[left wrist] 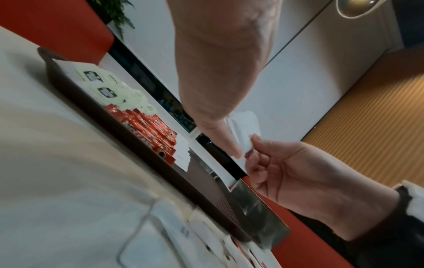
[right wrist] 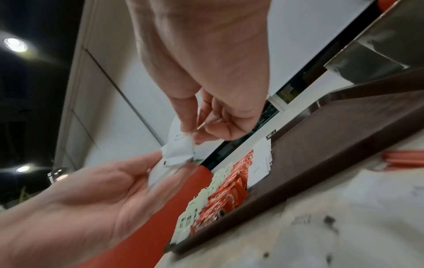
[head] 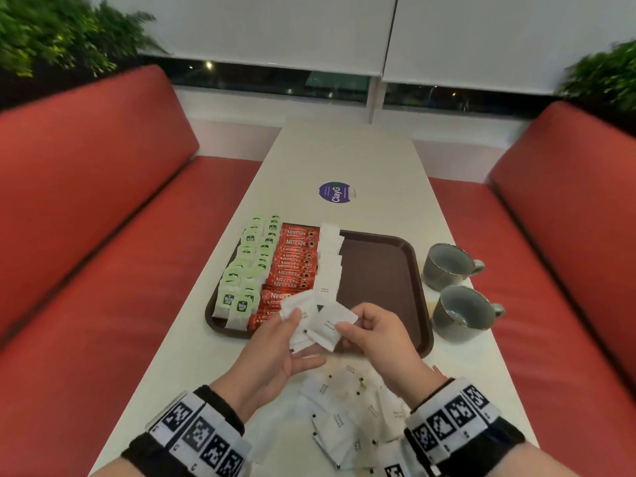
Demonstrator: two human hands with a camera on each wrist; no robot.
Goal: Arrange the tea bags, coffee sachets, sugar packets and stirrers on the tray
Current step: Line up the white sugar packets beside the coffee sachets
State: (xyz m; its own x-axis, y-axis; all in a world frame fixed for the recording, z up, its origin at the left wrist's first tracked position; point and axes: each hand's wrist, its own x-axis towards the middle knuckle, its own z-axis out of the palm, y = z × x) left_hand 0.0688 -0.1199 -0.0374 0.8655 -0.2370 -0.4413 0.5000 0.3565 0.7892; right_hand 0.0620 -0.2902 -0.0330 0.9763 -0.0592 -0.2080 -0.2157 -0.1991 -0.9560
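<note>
Just below the middle of the head view, the left hand [head: 275,349] holds a small fan of white sugar packets [head: 299,321], thumb on top and fingers beneath, so that they sit ready to be dealt out one by one. The right hand [head: 375,335] pinches a single packet [head: 332,325] by its near corner between thumb and forefinger, apparently drawing it off the fan; the right wrist view shows the same pinch from below.

The brown tray [head: 382,270] lies mid-frame, above the hands. Across its left part run three columns: green tea bags [head: 244,270] leftmost, red coffee sachets [head: 292,263] next, then a shingled line of sugar [head: 328,259] that stops just short of the hands. The overlap keeps each label visible and saves room. The right part of the tray is bare, probably kept for the stirrers, though none can be made out with certainty.

More sugar lies loose on the table [head: 344,156] at the bottom of the frame, between the wrists [head: 344,421], so the sugar column seems well under way but unfinished. Two grey cups [head: 457,290] stand right of the tray.
</note>
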